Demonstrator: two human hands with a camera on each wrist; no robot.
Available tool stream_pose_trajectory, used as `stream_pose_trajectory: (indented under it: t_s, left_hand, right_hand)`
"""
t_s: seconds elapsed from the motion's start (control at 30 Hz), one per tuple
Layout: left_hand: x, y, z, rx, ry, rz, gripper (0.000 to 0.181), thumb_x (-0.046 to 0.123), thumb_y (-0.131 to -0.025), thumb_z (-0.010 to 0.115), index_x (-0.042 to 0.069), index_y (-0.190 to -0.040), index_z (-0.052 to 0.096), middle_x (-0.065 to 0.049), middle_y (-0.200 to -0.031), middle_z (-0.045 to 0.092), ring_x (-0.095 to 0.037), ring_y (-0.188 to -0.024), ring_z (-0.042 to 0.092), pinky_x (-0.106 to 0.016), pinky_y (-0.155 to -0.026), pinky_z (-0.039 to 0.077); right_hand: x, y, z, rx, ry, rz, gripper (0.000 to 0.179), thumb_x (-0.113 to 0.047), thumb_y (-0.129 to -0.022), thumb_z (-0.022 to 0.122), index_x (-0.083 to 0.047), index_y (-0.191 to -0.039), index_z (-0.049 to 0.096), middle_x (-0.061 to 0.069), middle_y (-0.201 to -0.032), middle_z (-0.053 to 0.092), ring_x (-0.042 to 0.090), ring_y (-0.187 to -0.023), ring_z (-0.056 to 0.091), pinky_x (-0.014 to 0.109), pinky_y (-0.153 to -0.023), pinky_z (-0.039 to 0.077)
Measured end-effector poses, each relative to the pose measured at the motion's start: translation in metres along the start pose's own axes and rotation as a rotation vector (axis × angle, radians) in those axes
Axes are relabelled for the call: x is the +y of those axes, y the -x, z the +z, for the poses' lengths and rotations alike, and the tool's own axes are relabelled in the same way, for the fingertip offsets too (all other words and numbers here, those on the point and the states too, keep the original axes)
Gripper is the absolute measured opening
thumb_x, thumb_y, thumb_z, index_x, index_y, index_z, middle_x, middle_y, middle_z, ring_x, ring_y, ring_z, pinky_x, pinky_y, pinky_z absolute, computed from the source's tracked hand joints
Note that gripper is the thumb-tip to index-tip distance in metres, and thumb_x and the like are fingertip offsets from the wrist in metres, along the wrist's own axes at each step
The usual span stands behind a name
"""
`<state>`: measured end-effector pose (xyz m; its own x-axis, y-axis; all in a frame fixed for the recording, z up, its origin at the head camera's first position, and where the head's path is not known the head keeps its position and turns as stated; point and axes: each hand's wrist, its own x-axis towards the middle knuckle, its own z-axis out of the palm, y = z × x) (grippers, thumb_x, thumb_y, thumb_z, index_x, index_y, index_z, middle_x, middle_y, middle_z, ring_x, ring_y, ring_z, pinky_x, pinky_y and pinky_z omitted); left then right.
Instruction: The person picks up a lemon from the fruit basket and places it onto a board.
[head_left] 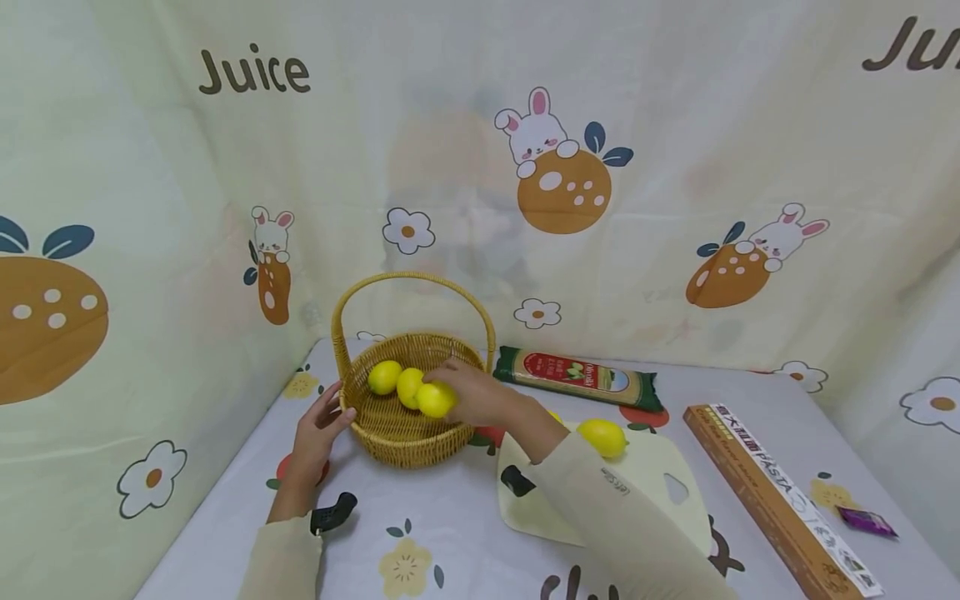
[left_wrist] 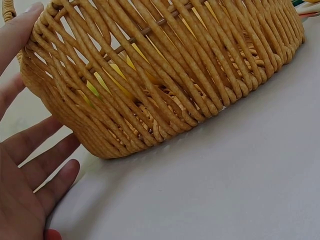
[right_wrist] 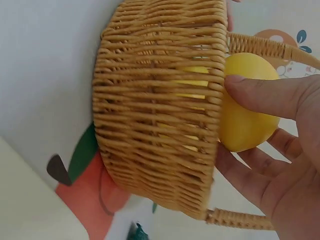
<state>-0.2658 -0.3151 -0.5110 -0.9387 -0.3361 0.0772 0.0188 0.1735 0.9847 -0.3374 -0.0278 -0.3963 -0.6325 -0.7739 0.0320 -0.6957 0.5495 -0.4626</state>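
My right hand [head_left: 472, 396] reaches over the wicker basket [head_left: 408, 450] and holds a yellow lemon [right_wrist: 247, 110] between thumb and fingers at the rim. Two more lemons, one to the left [head_left: 385, 377] and one beside the held one [head_left: 409, 388], lie inside the basket. Against the basket's left side rests my left hand [head_left: 315, 433], its thumb at the rim and its spread, mostly straight fingers [left_wrist: 55, 185] along the outside wall. A lemon [head_left: 602, 437] sits on the pale cutting board [head_left: 517, 508], with another mostly hidden behind my right forearm.
The basket's tall arched handle [head_left: 408, 275] stands upright over it. Behind the board lies a green pasta packet [head_left: 577, 377]. To the right are a long pasta box [head_left: 780, 500] and a small purple packet [head_left: 866, 522]. A printed curtain [head_left: 450, 167] hangs behind the table.
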Motion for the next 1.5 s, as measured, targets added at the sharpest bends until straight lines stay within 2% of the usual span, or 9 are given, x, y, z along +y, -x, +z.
stream_pose_trajectory:
  t_s: [0.3, 0.67, 1.03, 1.23, 1.5]
  left_hand:
    - [-0.002, 0.001, 0.002, 0.001, -0.002, 0.010, 0.067, 0.036, -0.091, 0.070, 0.028, -0.150, 0.039, -0.014, -0.148, 0.041, -0.033, -0.133, 0.040, -0.056, -0.108, 0.029]
    - [-0.001, -0.001, -0.003, -0.012, -0.033, 0.025, 0.068, 0.038, -0.091, 0.069, 0.029, -0.151, 0.038, -0.015, -0.148, 0.041, -0.033, -0.133, 0.040, -0.056, -0.108, 0.030]
    - [0.001, 0.001, -0.002, -0.024, -0.025, 0.018, 0.068, 0.034, -0.092, 0.069, 0.027, -0.151, 0.037, -0.015, -0.149, 0.040, -0.034, -0.133, 0.040, -0.055, -0.109, 0.029]
    - [0.003, 0.003, -0.004, -0.027, -0.030, 0.011, 0.069, 0.034, -0.092, 0.068, 0.028, -0.152, 0.036, -0.015, -0.149, 0.040, -0.033, -0.134, 0.039, -0.055, -0.109, 0.027]
    - [0.002, 0.001, -0.002, -0.036, -0.027, 0.013, 0.069, 0.035, -0.092, 0.068, 0.028, -0.152, 0.036, -0.016, -0.149, 0.040, -0.034, -0.134, 0.039, -0.056, -0.109, 0.028]
  right_hand:
    - [-0.002, 0.023, -0.019, 0.010, 0.050, -0.018, 0.067, -0.010, -0.083, 0.077, -0.026, -0.142, 0.050, 0.006, -0.148, 0.036, 0.028, -0.124, 0.047, 0.044, -0.097, 0.045]
    - [0.013, 0.052, -0.036, 0.061, 0.053, -0.018, 0.060, -0.009, -0.082, 0.077, -0.022, -0.137, 0.055, 0.001, -0.135, 0.045, 0.024, -0.116, 0.049, 0.041, -0.096, 0.046]
    - [0.040, 0.090, -0.051, 0.058, 0.103, 0.057, 0.060, -0.010, -0.084, 0.077, -0.018, -0.138, 0.053, 0.004, -0.132, 0.045, 0.025, -0.111, 0.050, 0.043, -0.097, 0.045]
    - [0.057, 0.111, -0.054, 0.086, 0.105, 0.119, 0.063, -0.009, -0.083, 0.078, -0.022, -0.138, 0.053, 0.004, -0.137, 0.045, 0.028, -0.118, 0.048, 0.049, -0.098, 0.044]
    - [0.074, 0.139, -0.058, 0.103, 0.110, 0.207, 0.065, -0.005, -0.081, 0.077, -0.020, -0.139, 0.052, 0.011, -0.144, 0.041, 0.035, -0.124, 0.045, 0.054, -0.097, 0.044]
